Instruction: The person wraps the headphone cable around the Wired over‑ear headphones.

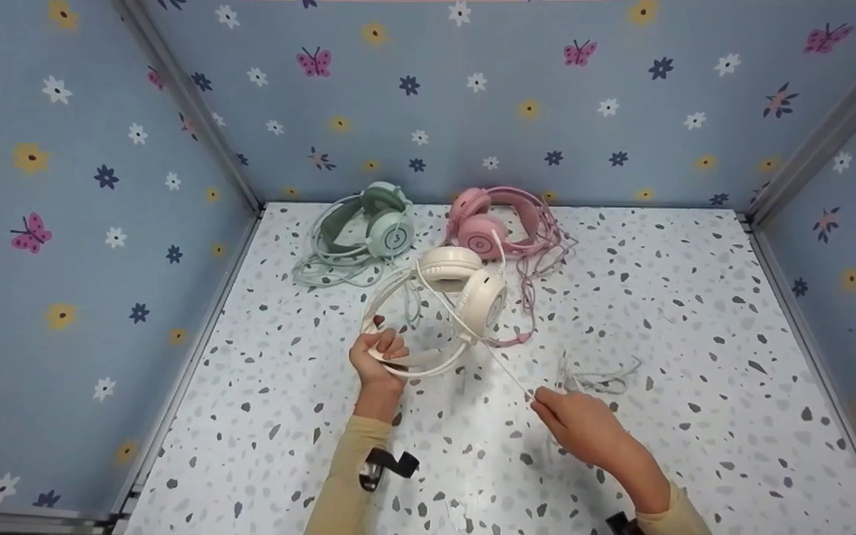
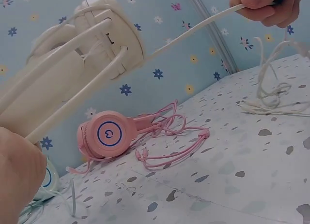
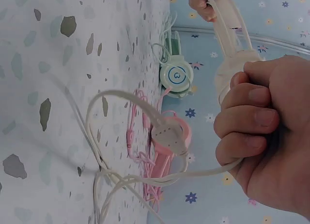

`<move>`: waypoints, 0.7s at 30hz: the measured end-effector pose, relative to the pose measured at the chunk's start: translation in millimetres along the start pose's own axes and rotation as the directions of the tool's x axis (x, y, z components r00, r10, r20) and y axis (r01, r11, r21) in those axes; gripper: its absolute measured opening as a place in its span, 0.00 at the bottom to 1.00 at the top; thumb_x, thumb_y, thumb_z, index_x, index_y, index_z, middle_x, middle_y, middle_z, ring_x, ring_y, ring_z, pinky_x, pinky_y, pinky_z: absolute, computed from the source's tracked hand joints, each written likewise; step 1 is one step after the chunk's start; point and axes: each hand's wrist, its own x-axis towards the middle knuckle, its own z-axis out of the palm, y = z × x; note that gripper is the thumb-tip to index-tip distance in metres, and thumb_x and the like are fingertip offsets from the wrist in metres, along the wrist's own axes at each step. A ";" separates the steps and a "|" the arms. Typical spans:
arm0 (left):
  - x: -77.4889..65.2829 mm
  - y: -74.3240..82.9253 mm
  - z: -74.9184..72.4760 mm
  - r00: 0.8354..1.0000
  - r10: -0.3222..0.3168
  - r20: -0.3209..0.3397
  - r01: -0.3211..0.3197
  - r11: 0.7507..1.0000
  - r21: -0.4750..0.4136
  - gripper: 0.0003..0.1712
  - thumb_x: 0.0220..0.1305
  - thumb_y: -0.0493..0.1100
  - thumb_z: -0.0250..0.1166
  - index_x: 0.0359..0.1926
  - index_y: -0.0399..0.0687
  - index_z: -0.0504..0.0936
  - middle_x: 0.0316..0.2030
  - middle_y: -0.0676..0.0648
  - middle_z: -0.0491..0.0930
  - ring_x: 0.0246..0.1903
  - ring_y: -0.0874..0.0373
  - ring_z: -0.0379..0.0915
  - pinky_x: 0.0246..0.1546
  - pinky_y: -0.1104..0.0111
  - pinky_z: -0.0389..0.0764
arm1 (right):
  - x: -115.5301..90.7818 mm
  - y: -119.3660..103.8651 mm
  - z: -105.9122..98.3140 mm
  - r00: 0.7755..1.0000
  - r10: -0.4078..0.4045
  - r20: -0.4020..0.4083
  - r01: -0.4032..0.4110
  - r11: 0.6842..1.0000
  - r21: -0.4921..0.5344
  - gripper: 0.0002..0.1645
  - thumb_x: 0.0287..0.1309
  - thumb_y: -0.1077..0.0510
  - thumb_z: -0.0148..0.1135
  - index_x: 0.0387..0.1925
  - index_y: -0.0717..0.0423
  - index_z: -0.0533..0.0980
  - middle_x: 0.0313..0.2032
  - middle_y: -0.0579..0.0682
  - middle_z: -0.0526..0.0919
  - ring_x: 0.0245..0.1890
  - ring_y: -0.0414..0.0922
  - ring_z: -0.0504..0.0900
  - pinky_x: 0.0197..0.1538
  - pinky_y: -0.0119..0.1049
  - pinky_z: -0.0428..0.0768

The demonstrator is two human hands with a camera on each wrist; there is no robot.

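Note:
Cream-white headphones [image 1: 481, 305] are held above the table, tilted, with both ear cups toward the back. My left hand [image 1: 379, 360] grips their headband, fingers curled round it. My right hand [image 1: 584, 427] holds the white cable [image 1: 508, 369], which runs taut from an ear cup to my fingers. In the right wrist view the fingers are curled round the cable [image 3: 208, 172], and its loose loops hang below. A small cable piece with dots, an inline control by its look [image 3: 169, 135], shows beside the hand. The white microphone boom [image 1: 500, 249] points up from one cup.
Mint-green headphones [image 1: 389, 236] lie at the back left with their cable coiled. Pink headphones [image 1: 481, 236] lie beside them to the right, their pink cable [image 1: 528, 293] trailing forward. Flower-patterned walls [image 1: 472, 96] enclose the speckled table [image 1: 703, 357] at the back and sides.

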 end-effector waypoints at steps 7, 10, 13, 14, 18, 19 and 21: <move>0.8 8.3 2.0 0.993 0.101 -0.058 -0.098 0.994 0.041 0.08 0.61 0.33 0.35 0.39 0.46 0.58 0.12 0.55 0.54 0.08 0.65 0.49 0.09 0.76 0.59 | -15.3 3.9 -2.9 0.998 0.040 -0.046 -0.039 0.999 0.033 0.17 0.72 0.51 0.51 0.24 0.43 0.63 0.13 0.36 0.56 0.12 0.32 0.55 0.20 0.30 0.60; 0.1 11.8 6.4 0.989 0.143 -0.042 -0.140 0.988 0.059 0.07 0.60 0.33 0.35 0.37 0.47 0.56 0.12 0.54 0.53 0.09 0.65 0.49 0.09 0.76 0.59 | -16.8 6.0 -3.3 0.997 0.057 -0.059 -0.055 0.998 0.040 0.17 0.72 0.51 0.51 0.24 0.43 0.63 0.13 0.36 0.56 0.11 0.32 0.57 0.19 0.30 0.62; 0.1 18.5 16.1 0.978 0.203 -0.038 -0.200 0.977 0.071 0.09 0.61 0.32 0.34 0.39 0.46 0.57 0.13 0.54 0.51 0.09 0.66 0.47 0.08 0.77 0.57 | -18.3 10.1 -5.2 0.995 0.075 -0.063 -0.070 0.995 0.074 0.17 0.72 0.51 0.50 0.24 0.43 0.63 0.13 0.36 0.57 0.10 0.31 0.59 0.18 0.30 0.63; 0.1 21.4 19.9 0.972 0.230 -0.044 -0.226 0.971 0.076 0.10 0.61 0.32 0.34 0.39 0.46 0.58 0.13 0.55 0.51 0.09 0.66 0.47 0.08 0.77 0.57 | -19.0 11.6 -6.3 0.995 0.081 -0.065 -0.076 0.993 0.087 0.17 0.73 0.51 0.50 0.24 0.43 0.63 0.13 0.36 0.57 0.10 0.31 0.59 0.18 0.29 0.62; 1.4 34.3 32.9 0.943 0.328 -0.048 -0.321 0.939 0.124 0.10 0.60 0.30 0.34 0.39 0.45 0.59 0.14 0.55 0.51 0.09 0.66 0.47 0.09 0.77 0.54 | -22.2 19.5 -12.2 0.989 0.110 -0.095 -0.102 0.991 0.084 0.17 0.73 0.49 0.50 0.24 0.42 0.64 0.14 0.35 0.56 0.12 0.32 0.56 0.19 0.30 0.61; 1.6 37.9 35.4 0.935 0.350 -0.050 -0.341 0.930 0.138 0.10 0.60 0.30 0.34 0.39 0.45 0.59 0.14 0.54 0.51 0.09 0.66 0.47 0.09 0.77 0.54 | -22.9 22.1 -14.1 0.987 0.115 -0.108 -0.108 0.991 0.074 0.17 0.72 0.49 0.50 0.24 0.43 0.64 0.14 0.35 0.56 0.13 0.32 0.56 0.19 0.30 0.61; 2.4 46.2 39.9 0.918 0.394 -0.044 -0.383 0.910 0.157 0.10 0.59 0.30 0.35 0.39 0.44 0.58 0.14 0.54 0.50 0.09 0.66 0.48 0.10 0.76 0.55 | -25.5 28.8 -18.4 0.981 0.133 -0.138 -0.130 0.991 0.036 0.17 0.72 0.49 0.51 0.24 0.43 0.65 0.13 0.36 0.57 0.12 0.33 0.56 0.19 0.31 0.61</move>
